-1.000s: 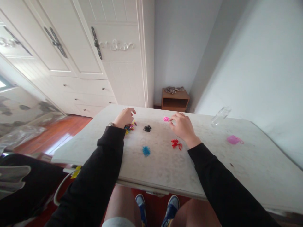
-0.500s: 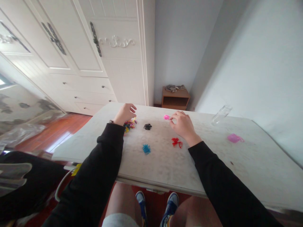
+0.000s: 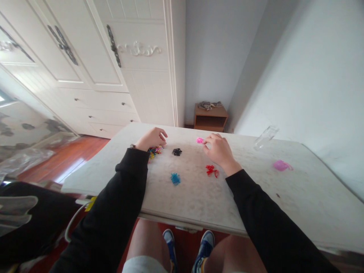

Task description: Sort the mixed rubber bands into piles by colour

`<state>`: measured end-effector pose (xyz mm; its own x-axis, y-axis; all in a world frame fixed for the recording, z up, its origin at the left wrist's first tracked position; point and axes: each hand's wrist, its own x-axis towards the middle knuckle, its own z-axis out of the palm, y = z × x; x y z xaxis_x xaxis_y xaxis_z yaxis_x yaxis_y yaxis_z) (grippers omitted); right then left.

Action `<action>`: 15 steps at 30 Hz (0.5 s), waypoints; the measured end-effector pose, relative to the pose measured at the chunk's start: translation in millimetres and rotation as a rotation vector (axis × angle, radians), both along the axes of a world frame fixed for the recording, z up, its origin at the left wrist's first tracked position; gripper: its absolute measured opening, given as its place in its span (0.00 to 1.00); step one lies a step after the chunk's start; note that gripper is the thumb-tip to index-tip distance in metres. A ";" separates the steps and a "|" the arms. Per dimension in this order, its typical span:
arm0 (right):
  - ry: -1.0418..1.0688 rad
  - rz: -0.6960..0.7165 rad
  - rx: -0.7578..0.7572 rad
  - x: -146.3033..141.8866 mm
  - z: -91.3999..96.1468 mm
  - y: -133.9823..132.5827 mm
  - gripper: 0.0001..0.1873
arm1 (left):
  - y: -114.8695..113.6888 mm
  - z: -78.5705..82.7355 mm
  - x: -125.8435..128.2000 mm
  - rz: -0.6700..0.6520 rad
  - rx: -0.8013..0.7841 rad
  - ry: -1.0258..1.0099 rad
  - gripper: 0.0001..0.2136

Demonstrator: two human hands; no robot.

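My left hand point(image 3: 150, 138) is bent over a mixed-colour pile of small rubber bands point(image 3: 155, 152), partly covering it. Its fingers are curved and apart, and I see nothing held between them. On the far side, my right hand point(image 3: 218, 150) has its thumb and forefinger together at the edge of a small pink rubber band heap point(image 3: 200, 140). What lies between those fingertips is too small to make out. Between the hands are a black rubber band pile point(image 3: 176, 152), a blue pile point(image 3: 175, 179) and a red pile point(image 3: 212, 171).
All this lies on a white table point(image 3: 193, 201). At the right are a clear, tilted bottle-like container point(image 3: 266, 138) and a pink translucent bag-like piece point(image 3: 281, 165). A white wardrobe point(image 3: 142, 83) and a small wooden cabinet point(image 3: 211, 113) stand beyond the table.
My left hand has shifted slightly to the right and its fingers sit lower; the yellow bit seen by its fingertips no longer shows. The right hand stays at the pink heap.
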<state>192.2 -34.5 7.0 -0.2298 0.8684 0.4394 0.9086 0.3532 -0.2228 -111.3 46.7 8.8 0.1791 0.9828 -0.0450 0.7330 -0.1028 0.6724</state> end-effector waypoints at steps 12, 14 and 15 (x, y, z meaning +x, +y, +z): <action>-0.011 0.008 -0.022 -0.3 -1.7 0.0 0.08 | -6.2 6.8 2.1 -0.099 0.008 0.158 0.17; -0.011 0.013 -0.022 -0.2 -2.5 0.4 0.08 | -6.2 7.0 1.9 -0.107 0.005 0.170 0.19; -0.010 0.014 -0.019 -0.2 -2.9 0.6 0.07 | -6.1 7.1 1.8 -0.111 0.004 0.173 0.19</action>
<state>192.1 -33.9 4.1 -0.2464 0.8731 0.4207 0.9056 0.3620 -0.2208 -109.6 40.6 15.9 0.2763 0.9577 -0.0802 0.8214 -0.1919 0.5371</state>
